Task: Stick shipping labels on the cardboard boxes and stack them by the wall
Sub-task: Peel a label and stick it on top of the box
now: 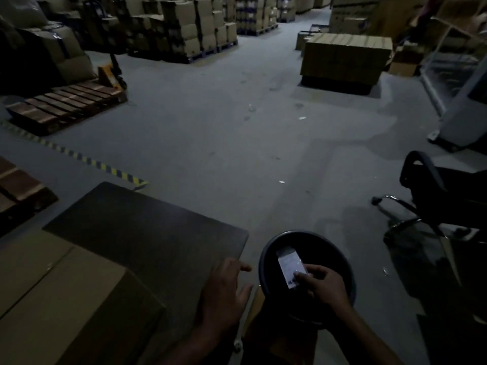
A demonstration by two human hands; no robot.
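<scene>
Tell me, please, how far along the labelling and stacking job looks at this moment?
Early. Nothing looks finished: the cardboard box on the dark table shows no label on its visible faces. In hand: the right hand pinches a white label over the round bin, while the left hand rests open at the table's edge. Left: sticking it on and stacking the box.

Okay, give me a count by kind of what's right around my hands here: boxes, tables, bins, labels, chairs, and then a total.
Cardboard box: 1, on the table
Dark table: 1
Round black bin: 1
Shipping label: 1, held by the right hand over the bin
Office chair: 1
Total: 5

The left hand holds nothing.
</scene>
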